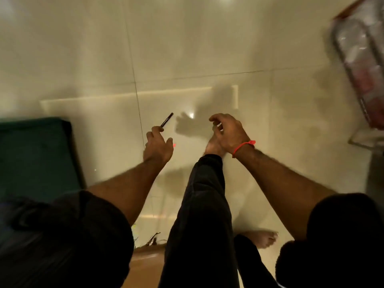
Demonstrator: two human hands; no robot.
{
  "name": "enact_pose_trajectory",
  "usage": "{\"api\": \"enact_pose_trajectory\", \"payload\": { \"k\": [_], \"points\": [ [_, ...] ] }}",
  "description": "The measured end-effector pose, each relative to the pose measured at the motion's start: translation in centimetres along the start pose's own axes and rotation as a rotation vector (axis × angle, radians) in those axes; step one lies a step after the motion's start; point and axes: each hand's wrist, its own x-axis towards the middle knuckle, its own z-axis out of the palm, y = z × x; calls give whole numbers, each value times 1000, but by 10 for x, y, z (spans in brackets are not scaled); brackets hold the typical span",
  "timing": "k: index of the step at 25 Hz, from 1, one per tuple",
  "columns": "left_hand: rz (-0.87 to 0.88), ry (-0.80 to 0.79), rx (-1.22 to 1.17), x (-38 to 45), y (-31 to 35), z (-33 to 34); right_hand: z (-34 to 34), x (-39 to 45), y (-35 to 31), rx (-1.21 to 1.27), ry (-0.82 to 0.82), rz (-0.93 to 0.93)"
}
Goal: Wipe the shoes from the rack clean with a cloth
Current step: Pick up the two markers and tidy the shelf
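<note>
My left hand [158, 147] is raised over the tiled floor and pinches a thin dark stick-like object [166, 119], seen edge-on, that points up and to the right. My right hand [227, 133] hangs in the air with its fingers loosely curled and holds nothing; a red thread [244, 147] circles its wrist. At the far right stands a blurred metal shoe rack [357, 65] with reddish and pale things on it. No cloth is in view. My leg in dark trousers [203, 204] reaches forward between the arms, the bare foot under my right hand.
A dark green cushioned seat [35, 159] stands at the left edge. The glossy cream floor tiles [187, 48] stretch ahead. My other bare foot [262, 238] is on the floor lower right. A brown wooden surface [143, 265] lies at the bottom.
</note>
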Motion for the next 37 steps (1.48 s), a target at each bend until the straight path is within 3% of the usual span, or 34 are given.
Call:
{"api": "enact_pose_trajectory", "payload": {
  "k": [3, 8, 15, 18, 22, 24, 26, 29, 32, 37],
  "points": [
    [-55, -38, 22, 61, -45, 18, 54, 54, 9, -108, -172, -47],
    [-90, -83, 126, 142, -70, 59, 114, 128, 31, -172, -247, -129],
    [-98, -83, 564, 191, -78, 116, 154, 160, 68, -217, -316, -108],
    [56, -28, 582, 184, -70, 119, 150, 155, 69, -260, -336, -135],
    [498, 46, 349, 146, -17, 85, 114, 141, 46, -413, -212, -221],
    [679, 31, 219, 117, 20, 55, 75, 128, 33, -362, -223, -153],
    [693, 43, 68, 101, 37, 30, 41, 113, 23, -208, -215, -41],
    [720, 59, -60, 62, 93, -10, -46, 61, 21, 54, 37, 84],
    [842, -50, -231, 2, 191, -41, -133, -11, 21, 249, 242, 91],
    [1003, -299, -343, -172, 344, -1, -238, -180, 71, 414, 637, 126]
  ]
}}
